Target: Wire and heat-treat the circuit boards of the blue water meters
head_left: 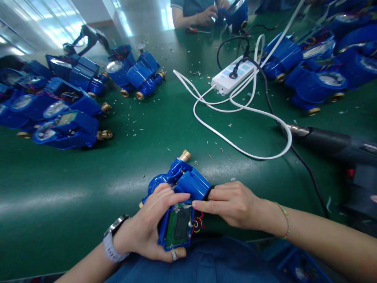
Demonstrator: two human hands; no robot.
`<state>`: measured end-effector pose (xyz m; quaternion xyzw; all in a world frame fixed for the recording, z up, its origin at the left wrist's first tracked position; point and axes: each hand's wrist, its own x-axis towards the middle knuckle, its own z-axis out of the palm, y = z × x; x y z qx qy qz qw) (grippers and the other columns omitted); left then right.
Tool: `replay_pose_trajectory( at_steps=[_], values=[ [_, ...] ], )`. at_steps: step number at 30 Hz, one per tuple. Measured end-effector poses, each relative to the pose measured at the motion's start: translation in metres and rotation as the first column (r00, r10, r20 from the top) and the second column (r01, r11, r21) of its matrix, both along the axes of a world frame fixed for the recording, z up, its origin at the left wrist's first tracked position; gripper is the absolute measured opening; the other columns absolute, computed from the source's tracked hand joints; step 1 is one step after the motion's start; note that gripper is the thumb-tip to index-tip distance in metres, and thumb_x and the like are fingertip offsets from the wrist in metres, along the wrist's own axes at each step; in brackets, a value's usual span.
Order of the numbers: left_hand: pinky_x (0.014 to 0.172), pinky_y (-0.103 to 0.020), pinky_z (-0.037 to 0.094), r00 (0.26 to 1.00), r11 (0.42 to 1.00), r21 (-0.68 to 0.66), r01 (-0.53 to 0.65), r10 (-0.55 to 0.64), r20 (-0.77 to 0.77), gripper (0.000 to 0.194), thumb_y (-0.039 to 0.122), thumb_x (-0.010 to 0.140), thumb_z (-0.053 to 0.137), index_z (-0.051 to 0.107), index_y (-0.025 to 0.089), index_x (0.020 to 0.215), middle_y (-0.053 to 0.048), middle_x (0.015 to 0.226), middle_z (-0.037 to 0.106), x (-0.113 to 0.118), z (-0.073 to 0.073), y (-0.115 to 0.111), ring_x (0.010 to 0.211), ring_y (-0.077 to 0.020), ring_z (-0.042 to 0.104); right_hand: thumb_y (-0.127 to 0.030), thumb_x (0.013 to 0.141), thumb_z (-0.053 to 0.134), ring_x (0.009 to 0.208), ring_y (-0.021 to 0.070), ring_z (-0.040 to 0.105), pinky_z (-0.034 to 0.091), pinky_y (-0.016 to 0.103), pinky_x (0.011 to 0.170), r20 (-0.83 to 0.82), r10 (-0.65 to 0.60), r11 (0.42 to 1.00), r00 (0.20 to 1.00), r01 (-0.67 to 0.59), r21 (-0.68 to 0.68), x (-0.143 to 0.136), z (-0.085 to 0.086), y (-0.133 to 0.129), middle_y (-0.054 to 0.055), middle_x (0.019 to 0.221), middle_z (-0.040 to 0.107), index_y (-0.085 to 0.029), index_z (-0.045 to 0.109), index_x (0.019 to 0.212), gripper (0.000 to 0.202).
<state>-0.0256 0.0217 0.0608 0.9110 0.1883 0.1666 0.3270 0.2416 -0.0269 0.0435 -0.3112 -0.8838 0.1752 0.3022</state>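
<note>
A blue water meter [194,182] with a brass threaded end [185,156] lies tilted at the table's front edge. Its electronics box is uncovered, showing a green circuit board [178,228] with a dark display. My left hand [150,222] is closed around this box, thumb and fingers at its opposite edges. Red, yellow and white wires [198,223] spill from the box's right side. My right hand [232,204] is closed against the meter's right side, its index fingertip at the top corner of the board. Something dark shows by its curled fingers, but I cannot make it out.
More blue meters stand at left [67,129] and right [316,84]. A white power strip [232,74] with a looped white cable lies mid-table. A black heat gun [330,139] is at right. Small scraps dot the green table [141,157]. Across sits a co-worker [194,15] beside a screwdriver [193,30].
</note>
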Motion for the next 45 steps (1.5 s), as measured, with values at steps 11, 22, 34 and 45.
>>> replay_pose_trajectory(
  at_steps=[11,22,34,45],
  values=[
    [0.100,-0.045,0.045,1.000,0.999,0.046,-0.006,0.005,0.016,0.090,0.054,0.070,0.071,0.032,0.019,0.143,-0.013,0.113,0.065,0.002,0.000,0.001,0.103,-0.0290,0.064,-0.012,0.102,0.035,0.057,0.0121,0.049,0.037,0.024,0.049,-0.012,-0.093,0.994,0.996,0.092,-0.066,-0.008,0.006,-0.009,0.000,0.071,0.058,-0.015,0.064,0.122,0.035],
    [0.101,-0.047,0.045,1.000,0.997,0.073,0.004,-0.005,0.009,0.096,0.060,0.075,0.066,0.021,0.017,0.149,-0.015,0.118,0.064,0.006,-0.002,-0.002,0.107,-0.0298,0.064,-0.012,0.103,0.035,0.063,0.0122,0.057,0.045,0.023,0.054,-0.194,-0.113,0.971,0.975,0.067,-0.231,-0.020,0.014,-0.010,0.004,0.079,0.065,-0.010,0.064,0.120,0.033],
    [0.107,-0.053,0.041,0.999,0.998,0.031,-0.047,0.046,0.028,0.112,0.066,0.076,0.064,0.003,0.018,0.156,-0.020,0.139,0.052,0.000,-0.010,-0.007,0.124,-0.0356,0.056,-0.029,0.101,0.052,0.053,0.0087,0.050,0.038,0.021,0.052,-0.152,-0.311,0.904,0.938,0.243,-0.351,-0.021,0.043,-0.015,-0.003,0.066,0.056,-0.013,0.060,0.096,0.018],
    [0.108,-0.053,0.039,0.999,0.999,0.050,-0.007,0.004,0.053,0.118,0.062,0.074,0.068,-0.003,0.016,0.156,-0.021,0.143,0.049,0.001,-0.011,-0.005,0.126,-0.0361,0.054,-0.016,0.087,0.069,0.064,0.0148,0.061,0.026,0.028,0.051,0.252,-0.114,0.932,0.961,0.192,-0.308,-0.031,0.058,0.014,-0.005,0.074,0.064,-0.020,0.052,0.082,0.018]
  ],
)
